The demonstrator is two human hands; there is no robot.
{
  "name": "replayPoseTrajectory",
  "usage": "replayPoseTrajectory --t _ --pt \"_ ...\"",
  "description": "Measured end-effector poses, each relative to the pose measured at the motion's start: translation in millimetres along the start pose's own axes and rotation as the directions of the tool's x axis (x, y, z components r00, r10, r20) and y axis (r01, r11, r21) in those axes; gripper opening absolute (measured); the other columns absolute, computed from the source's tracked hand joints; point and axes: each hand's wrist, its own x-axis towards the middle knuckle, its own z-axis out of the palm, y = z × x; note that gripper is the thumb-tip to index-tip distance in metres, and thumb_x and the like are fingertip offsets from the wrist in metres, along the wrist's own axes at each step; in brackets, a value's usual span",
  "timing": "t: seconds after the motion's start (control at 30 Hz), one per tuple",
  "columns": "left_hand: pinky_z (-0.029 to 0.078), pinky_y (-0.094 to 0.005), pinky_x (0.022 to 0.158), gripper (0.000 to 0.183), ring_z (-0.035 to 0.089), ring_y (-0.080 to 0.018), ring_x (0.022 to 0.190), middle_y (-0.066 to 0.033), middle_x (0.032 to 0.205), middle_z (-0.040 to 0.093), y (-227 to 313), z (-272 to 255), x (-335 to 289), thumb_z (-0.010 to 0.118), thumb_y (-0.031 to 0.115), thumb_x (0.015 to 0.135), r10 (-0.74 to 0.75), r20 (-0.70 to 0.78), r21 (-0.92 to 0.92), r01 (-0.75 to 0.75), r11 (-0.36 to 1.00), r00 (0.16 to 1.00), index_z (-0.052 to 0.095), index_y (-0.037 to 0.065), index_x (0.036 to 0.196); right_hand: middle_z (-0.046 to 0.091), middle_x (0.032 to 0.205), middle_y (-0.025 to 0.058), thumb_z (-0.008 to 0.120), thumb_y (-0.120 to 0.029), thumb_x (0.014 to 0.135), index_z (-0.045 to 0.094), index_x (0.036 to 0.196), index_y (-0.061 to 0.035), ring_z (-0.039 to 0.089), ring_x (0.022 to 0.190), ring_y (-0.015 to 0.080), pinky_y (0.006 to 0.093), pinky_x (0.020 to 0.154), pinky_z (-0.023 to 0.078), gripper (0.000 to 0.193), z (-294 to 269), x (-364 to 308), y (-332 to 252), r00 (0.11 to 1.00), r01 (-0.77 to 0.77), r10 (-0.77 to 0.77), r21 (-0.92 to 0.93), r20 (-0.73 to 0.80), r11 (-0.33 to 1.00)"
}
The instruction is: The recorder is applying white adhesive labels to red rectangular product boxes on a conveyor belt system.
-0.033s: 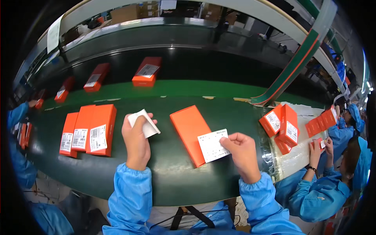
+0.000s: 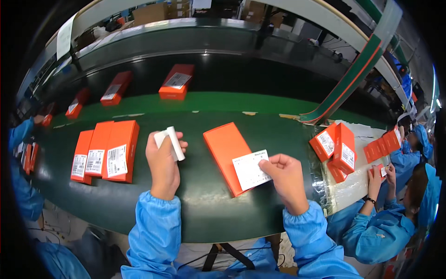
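My right hand [image 2: 289, 179] pinches a white printed label [image 2: 250, 173] by its right edge, between thumb and fingers. The label overlaps the lower right part of an orange-red box [image 2: 226, 148], which lies tilted on the green tabletop; whether it touches the box I cannot tell. My left hand [image 2: 161, 162] is closed on a white folded piece of paper [image 2: 174, 142], with a rolled edge standing up beside the thumb. Left of that hand lie three orange-red boxes [image 2: 121, 139] side by side, each with a white label on its lower part.
Several labelled boxes [image 2: 176, 81] stand on the dark belt [image 2: 223, 76] beyond the table. More boxes [image 2: 344, 149] are stacked at right by a green post [image 2: 346, 76]. A co-worker in blue [image 2: 378, 228] handles a small box there; another person's blue sleeve [image 2: 21, 135] shows at far left.
The paper in my left hand has turned, so its rolled edge now stands more upright. My right hand and the label have shifted only slightly.
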Motion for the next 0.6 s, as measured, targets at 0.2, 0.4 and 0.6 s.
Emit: replayPoseTrajectory --t 0.2,0.4,0.6 --pt "0.032 -0.022 0.045 0.017 0.04 -0.0067 0.053 -0.0015 0.074 0.05 15.6 -21.3 -3.7 0.05 0.023 0.098 -0.095 -0.03 -0.085 0.093 0.992 0.995 0.051 0.007 0.102 0.071 0.08 0.0119 0.072 -0.006 0.085 0.066 0.089 0.0079 0.066 0.069 0.0111 0.0214 0.063 0.051 0.016 31.4 -0.2 4.8 0.998 -0.04 0.045 -0.09 0.053 0.995" --pt "0.021 -0.0204 0.038 0.03 0.028 -0.004 0.044 0.0035 0.062 0.036 23.8 -13.8 -4.1 0.052 0.036 0.1 -0.141 -0.045 -0.185 0.13 0.974 0.989 0.049 0.01 0.084 0.071 0.081 0.0128 0.072 -0.006 0.085 0.066 0.089 0.0085 0.067 0.069 0.0115 0.0217 0.064 0.051 0.017 31.6 2.9 1.9 0.996 -0.047 0.055 -0.114 0.065 0.992" --pt "0.02 -0.0202 0.037 0.036 0.026 -0.0036 0.043 0.0042 0.06 0.032 20.0 -15.3 -1.1 0.054 0.037 0.099 -0.13 -0.006 -0.152 0.128 0.98 0.991 0.042 0.012 0.076 0.071 0.081 0.012 0.072 -0.003 0.085 0.065 0.088 0.0065 0.067 0.068 0.0109 0.0215 0.064 0.053 0.012 32.0 6.0 3.3 0.996 -0.053 0.062 -0.133 0.06 0.99"
